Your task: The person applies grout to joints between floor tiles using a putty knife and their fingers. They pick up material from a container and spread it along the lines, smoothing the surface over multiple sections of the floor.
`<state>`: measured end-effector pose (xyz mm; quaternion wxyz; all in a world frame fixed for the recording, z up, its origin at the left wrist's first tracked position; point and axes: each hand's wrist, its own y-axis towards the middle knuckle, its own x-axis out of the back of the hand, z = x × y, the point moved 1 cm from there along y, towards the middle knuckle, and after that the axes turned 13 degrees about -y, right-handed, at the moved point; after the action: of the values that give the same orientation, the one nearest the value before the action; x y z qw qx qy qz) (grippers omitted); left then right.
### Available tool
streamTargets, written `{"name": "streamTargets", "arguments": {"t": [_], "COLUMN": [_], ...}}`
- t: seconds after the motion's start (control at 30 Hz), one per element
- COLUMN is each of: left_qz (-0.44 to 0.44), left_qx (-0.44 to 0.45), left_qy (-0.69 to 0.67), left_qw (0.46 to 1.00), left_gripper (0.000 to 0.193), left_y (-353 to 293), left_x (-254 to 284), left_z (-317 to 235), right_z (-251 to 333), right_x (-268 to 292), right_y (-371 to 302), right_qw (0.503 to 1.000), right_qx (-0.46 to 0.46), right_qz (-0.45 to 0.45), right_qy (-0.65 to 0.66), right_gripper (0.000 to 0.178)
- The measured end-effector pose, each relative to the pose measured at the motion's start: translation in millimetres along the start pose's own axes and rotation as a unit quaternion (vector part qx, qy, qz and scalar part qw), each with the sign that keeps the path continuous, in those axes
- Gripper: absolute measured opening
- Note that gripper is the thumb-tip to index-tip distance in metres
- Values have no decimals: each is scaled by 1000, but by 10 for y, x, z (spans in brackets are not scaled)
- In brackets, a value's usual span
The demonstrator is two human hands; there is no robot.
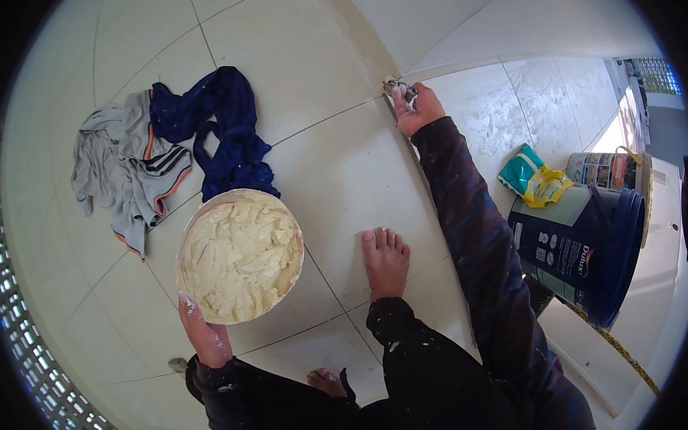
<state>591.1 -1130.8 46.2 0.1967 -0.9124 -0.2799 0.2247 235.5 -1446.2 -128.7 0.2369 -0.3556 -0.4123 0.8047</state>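
Note:
My left hand [204, 333] grips the near left rim of a round tub, its thumb up at the edge. Thick cream-coloured putty [239, 256] with a rough, ridged surface fills the tub. Out at the end of my stretched right arm, my right hand [418, 111] is closed on a small putty knife [391, 85], mostly hidden by the fingers. White putty smears the fingers and the tool. The knife is at the bottom corner of a white wall [428, 22], where it meets the tiled floor [335, 170].
A grey shirt [130, 162] and a dark blue cloth [223, 121] lie crumpled beyond the tub. To my right are a dark blue bucket [580, 245], another bucket [607, 168] behind it, and a teal-and-yellow packet [536, 176]. My bare foot [385, 259] stands between my arms.

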Motion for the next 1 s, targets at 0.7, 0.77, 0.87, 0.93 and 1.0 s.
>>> {"name": "streamTargets", "arguments": {"t": [0.7, 0.77, 0.87, 0.93, 1.0], "left_qz": [-2, 4, 13, 4, -26], "left_qx": [-39, -33, -23, -34, -13], "left_qy": [30, 34, 37, 48, 52], "left_qw": [999, 999, 999, 998, 998], "left_gripper": [59, 58, 57, 56, 54], "left_y": [-139, -121, -65, -113, -119], "left_x": [-72, -82, -68, 17, 62], "left_z": [16, -11, 28, 88, 113], "right_z": [-18, -361, -658, -846, -885], "right_x": [308, 333, 370, 238, 66], "right_y": [-559, -569, -376, -251, -187], "right_qw": [992, 993, 995, 998, 999], "right_qx": [82, 54, 22, 3, 38], "right_qz": [29, 30, 19, 23, 13], "right_qy": [-86, -103, -91, -59, 32], "right_gripper": [30, 31, 34, 35, 34]}}
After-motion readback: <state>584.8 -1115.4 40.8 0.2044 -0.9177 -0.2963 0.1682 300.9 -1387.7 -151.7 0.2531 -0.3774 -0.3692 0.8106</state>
